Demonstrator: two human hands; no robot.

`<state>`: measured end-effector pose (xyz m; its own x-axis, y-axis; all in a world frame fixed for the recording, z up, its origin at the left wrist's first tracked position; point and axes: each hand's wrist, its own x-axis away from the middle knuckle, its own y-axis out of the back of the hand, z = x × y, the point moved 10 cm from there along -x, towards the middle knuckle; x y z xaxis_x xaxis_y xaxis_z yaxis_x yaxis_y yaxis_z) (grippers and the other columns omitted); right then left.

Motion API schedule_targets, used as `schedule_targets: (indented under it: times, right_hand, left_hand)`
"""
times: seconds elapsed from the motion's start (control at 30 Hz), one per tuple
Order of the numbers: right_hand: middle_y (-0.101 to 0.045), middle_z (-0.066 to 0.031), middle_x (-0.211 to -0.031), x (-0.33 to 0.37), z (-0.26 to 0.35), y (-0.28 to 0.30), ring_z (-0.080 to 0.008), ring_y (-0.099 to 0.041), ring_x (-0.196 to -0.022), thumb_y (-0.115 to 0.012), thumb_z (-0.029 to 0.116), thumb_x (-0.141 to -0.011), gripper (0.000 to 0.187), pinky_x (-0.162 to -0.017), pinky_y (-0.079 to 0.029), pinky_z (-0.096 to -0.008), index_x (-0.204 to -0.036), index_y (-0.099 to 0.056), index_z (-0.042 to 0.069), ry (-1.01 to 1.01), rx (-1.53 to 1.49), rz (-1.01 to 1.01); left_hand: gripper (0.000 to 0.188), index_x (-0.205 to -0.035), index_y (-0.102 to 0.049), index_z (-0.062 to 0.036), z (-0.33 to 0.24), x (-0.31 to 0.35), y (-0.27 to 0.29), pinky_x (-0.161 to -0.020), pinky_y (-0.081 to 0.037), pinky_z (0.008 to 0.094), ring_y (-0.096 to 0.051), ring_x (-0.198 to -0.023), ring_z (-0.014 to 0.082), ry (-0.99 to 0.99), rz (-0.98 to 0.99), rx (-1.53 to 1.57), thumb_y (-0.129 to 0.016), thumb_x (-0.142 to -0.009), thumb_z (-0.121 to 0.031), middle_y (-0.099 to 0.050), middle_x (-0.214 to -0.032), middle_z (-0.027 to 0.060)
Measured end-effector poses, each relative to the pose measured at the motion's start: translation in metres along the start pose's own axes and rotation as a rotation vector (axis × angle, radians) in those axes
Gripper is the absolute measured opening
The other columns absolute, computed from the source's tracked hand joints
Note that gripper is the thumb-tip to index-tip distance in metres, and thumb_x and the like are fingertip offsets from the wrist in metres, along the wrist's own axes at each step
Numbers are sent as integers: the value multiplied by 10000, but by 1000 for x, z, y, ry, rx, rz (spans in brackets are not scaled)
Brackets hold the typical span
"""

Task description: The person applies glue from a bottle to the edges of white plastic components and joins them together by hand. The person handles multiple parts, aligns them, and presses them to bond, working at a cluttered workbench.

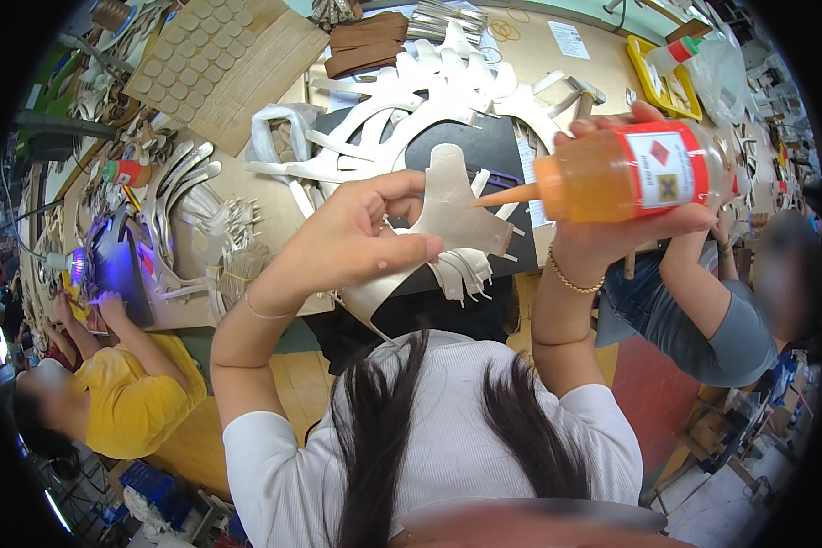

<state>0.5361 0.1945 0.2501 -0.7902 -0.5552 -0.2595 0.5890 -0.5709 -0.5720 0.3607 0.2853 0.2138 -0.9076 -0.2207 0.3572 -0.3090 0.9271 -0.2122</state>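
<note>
My left hand (361,233) pinches the left edge of a pale metallic, T-shaped leather piece (452,205) between thumb and fingers. Wrapped around a clear plastic glue bottle (598,173) with amber liquid and a red-and-white label, my right hand (603,228) keeps it lying sideways. The bottle's orange pointed nozzle (511,194) aims left, its tip at the right side of the leather piece; whether it touches, I cannot tell. Below the piece hang several thin pale straps (463,274). Behind it many similar pale cut pieces (384,137) lie fanned out over a dark mat (507,146).
A yellow tray (644,78) with another bottle (674,55) stands at the far right. Brown strips (367,41) and a board with round discs (196,64) lie at the back. Bundled straps (224,224) sit left. Co-workers sit on both sides, one in a yellow shirt (142,397).
</note>
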Motion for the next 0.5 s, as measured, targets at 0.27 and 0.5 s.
schedule_targets:
  times: [0.27, 0.5]
  right_hand:
    - [-578, -178, -1067, -7, 17, 7, -326, -547, -1003, -453, 865, -626, 1098, -830, -498, -482, -1294, -368, -2, 95, -332, 321]
    - [-576, -168, -1030, -8, 19, 27, -310, -548, -975, -471, 858, -628, 1081, -813, -499, -461, -1283, -372, 5, 88, -333, 209]
  left_hand:
    - [367, -1096, -574, 20, 26, -11, 24, -679, -444, 179, -569, -761, 66, 83, -71, -21, -709, -795, -141, -632, -867, 32]
    - [310, -833, -662, -6, 54, -90, 109, -627, -442, 277, -541, -666, 110, -87, -263, -666, -732, -753, -298, -617, -744, 26]
